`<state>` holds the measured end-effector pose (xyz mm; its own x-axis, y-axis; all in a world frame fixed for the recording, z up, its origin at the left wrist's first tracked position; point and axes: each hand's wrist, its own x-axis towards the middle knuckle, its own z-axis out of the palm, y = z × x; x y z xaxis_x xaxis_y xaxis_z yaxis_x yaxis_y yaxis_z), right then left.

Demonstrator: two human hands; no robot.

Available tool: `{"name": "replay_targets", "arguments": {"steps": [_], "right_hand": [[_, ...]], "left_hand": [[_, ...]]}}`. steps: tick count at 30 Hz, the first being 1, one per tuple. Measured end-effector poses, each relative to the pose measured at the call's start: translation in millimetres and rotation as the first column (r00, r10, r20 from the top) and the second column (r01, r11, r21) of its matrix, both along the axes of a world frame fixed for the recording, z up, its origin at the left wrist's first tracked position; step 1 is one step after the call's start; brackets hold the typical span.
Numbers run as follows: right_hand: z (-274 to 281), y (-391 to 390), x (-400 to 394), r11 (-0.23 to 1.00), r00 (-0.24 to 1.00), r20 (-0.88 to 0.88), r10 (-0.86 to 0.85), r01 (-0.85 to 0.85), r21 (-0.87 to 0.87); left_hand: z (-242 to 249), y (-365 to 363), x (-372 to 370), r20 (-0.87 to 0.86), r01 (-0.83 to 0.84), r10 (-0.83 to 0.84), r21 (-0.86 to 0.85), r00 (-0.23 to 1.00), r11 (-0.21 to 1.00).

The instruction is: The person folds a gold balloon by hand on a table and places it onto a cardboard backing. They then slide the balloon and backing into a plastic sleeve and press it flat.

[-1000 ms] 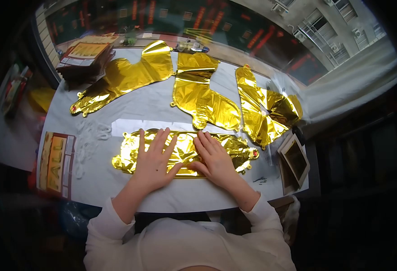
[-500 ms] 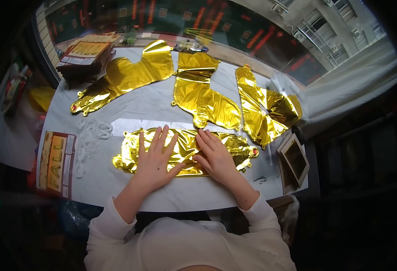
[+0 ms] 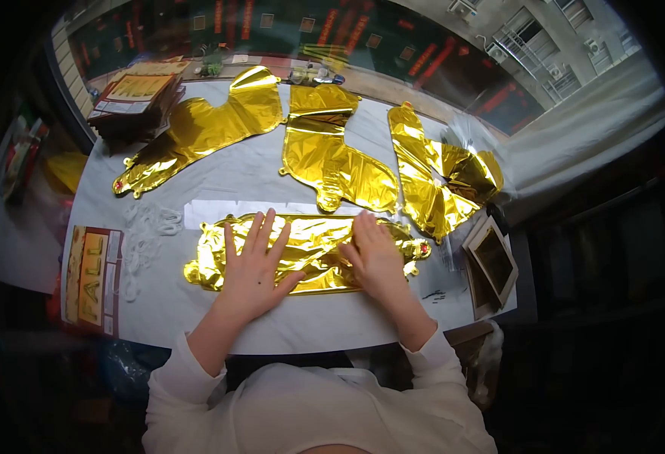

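Note:
A flat gold foil balloon (image 3: 313,253), folded into a long strip, lies crosswise on the table in front of me. My left hand (image 3: 255,265) rests flat on its left half with the fingers spread. My right hand (image 3: 374,257) presses on its right half, palm down, the fingers close together and the thumb held apart. Further back lie three more deflated gold foil balloons: one at the left (image 3: 204,136), one in the middle (image 3: 336,155) and one at the right (image 3: 438,178). White paper (image 3: 226,208) shows behind the folded strip.
A stack of printed cards (image 3: 132,98) stands at the back left of the marble-patterned table (image 3: 332,325). A card reading FALL (image 3: 92,280) and coiled white string (image 3: 147,227) lie at the left. Brown-and-white boxes (image 3: 491,261) stand at the right edge, near a white curtain (image 3: 590,136).
My right hand has slid to the right along the folded foil balloon, its fingers now closer together. My left hand stays spread on the left half. The view has shifted slightly.

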<state>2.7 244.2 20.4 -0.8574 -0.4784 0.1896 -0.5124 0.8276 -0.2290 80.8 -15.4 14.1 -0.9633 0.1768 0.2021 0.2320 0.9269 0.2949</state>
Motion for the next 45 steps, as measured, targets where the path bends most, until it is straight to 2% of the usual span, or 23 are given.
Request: {"name": "replay_targets", "arguments": {"steps": [1, 3, 4, 8, 10, 11, 13, 15, 17, 20, 23, 24, 25, 27, 29, 30, 32, 34, 37, 41, 43, 44, 45], "right_hand": [[-0.5, 8.0, -3.0, 1.0, 1.0, 0.0, -0.001, 0.001, 0.0], [0.0, 19.8, -7.7, 0.992, 0.992, -0.005, -0.13, 0.13, -0.007], [-2.3, 21.9, -8.6, 0.987, 0.99, -0.067, -0.126, 0.118, -0.107], [7.5, 18.9, -10.0, 0.979, 0.978, -0.147, -0.147, 0.123, -0.161], [14.1, 8.4, -13.2, 0.967, 0.975, -0.218, 0.045, -0.097, -0.234], [15.1, 3.3, -16.2, 0.967, 0.975, -0.217, 0.047, -0.099, -0.233], [16.8, -5.7, -22.1, 0.951, 0.989, -0.082, 0.12, -0.138, -0.276], [23.6, -10.6, -25.5, 0.959, 0.99, -0.078, 0.114, -0.13, -0.25], [25.7, -10.2, -31.0, 0.967, 0.991, -0.075, 0.108, -0.123, -0.223], [22.5, -6.2, -41.0, 0.98, 0.994, -0.047, 0.096, -0.102, -0.169], [22.3, -3.8, -48.9, 0.977, 0.991, 0.08, 0.11, -0.094, -0.189], [21.1, -2.6, -52.5, 0.978, 0.988, 0.098, 0.12, -0.101, -0.184], [20.4, -1.0, -55.9, 0.978, 0.985, 0.115, 0.129, -0.108, -0.178], [25.4, -0.8, -60.8, 0.978, 0.986, 0.074, 0.151, -0.138, -0.156], [35.9, -3.6, -66.0, 0.988, 0.967, 0.221, 0.126, -0.104, -0.112], [42.9, -4.7, -67.0, 0.989, 0.967, 0.221, 0.125, -0.102, -0.111], [55.4, -6.2, -68.5, 0.993, 0.895, 0.442, 0.055, -0.003, -0.116], [54.2, -4.7, -74.3, 0.994, 0.879, 0.471, 0.069, -0.021, -0.106], [46.3, -0.9, -79.7, 0.993, 0.858, 0.502, 0.11, -0.075, -0.089], [41.0, 2.4, -82.4, 0.982, 0.814, 0.549, 0.188, -0.156, -0.106], [38.6, 3.0, -81.0, 0.976, 0.768, 0.602, 0.218, -0.171, -0.136], [38.8, 3.1, -78.9, 0.969, 0.719, 0.65, 0.246, -0.182, -0.165], [38.7, 3.2, -76.2, 0.97, 0.721, 0.649, 0.243, -0.18, -0.164]], "left_hand": [[0.0, 0.0, 0.0, 0.001, -0.001, 0.001, 0.001, 1.0, 1.0], [-0.3, -0.2, -0.2, 0.0, -0.001, 0.001, 0.004, 1.0, 1.0], [-0.9, -0.4, -0.2, -0.005, 0.001, -0.001, 0.003, 1.0, 1.0], [-2.4, -1.5, -0.4, -0.006, 0.009, -0.009, 0.013, 1.0, 1.0], [-2.2, -1.4, -0.5, -0.005, 0.01, -0.01, 0.011, 1.0, 1.0], [-2.0, -1.5, -0.1, -0.004, 0.013, -0.012, 0.008, 1.0, 1.0], [-1.3, -0.9, 0.7, 0.002, 0.009, -0.009, -0.001, 1.0, 1.0], [6.3, -0.2, 0.7, 0.004, 0.006, -0.006, -0.004, 1.0, 1.0], [18.3, -3.2, 2.4, 0.117, 0.029, -0.026, -0.031, 0.993, 0.999], [25.6, -8.6, -6.3, 0.067, 0.002, -0.004, 0.032, 0.998, 0.999], [23.8, -25.0, -33.6, 0.094, -0.031, 0.031, -0.004, 0.995, 1.0], [19.8, -30.0, -44.9, -0.085, -0.016, 0.019, 0.039, 0.996, 0.999], [19.0, -37.0, -55.9, -0.086, -0.016, 0.02, 0.037, 0.996, 0.999], [33.7, -45.3, -74.1, 0.145, -0.006, -0.013, 0.128, 0.989, 0.992], [27.9, -51.8, -81.6, 0.061, 0.029, -0.037, 0.128, 0.997, 0.991], [29.5, -54.3, -85.0, 0.123, 0.048, -0.068, 0.161, 0.99, 0.986], [29.7, -59.3, -91.1, 0.186, 0.062, -0.099, 0.195, 0.978, 0.979], [29.8, -63.8, -95.5, 0.288, 0.034, -0.126, 0.305, 0.949, 0.952], [45.6, -67.5, -89.0, 0.4, 0.002, -0.158, 0.364, 0.903, 0.931], [39.9, -74.6, -84.3, 0.374, 0.071, -0.155, 0.229, 0.914, 0.971], [25.1, -80.2, -79.7, 0.135, 0.19, -0.209, 0.144, 0.968, 0.971], [26.5, -82.3, -76.6, 0.134, 0.192, -0.211, 0.145, 0.968, 0.971], [28.6, -85.3, -73.3, 0.278, 0.166, -0.222, 0.211, 0.935, 0.963]]}}
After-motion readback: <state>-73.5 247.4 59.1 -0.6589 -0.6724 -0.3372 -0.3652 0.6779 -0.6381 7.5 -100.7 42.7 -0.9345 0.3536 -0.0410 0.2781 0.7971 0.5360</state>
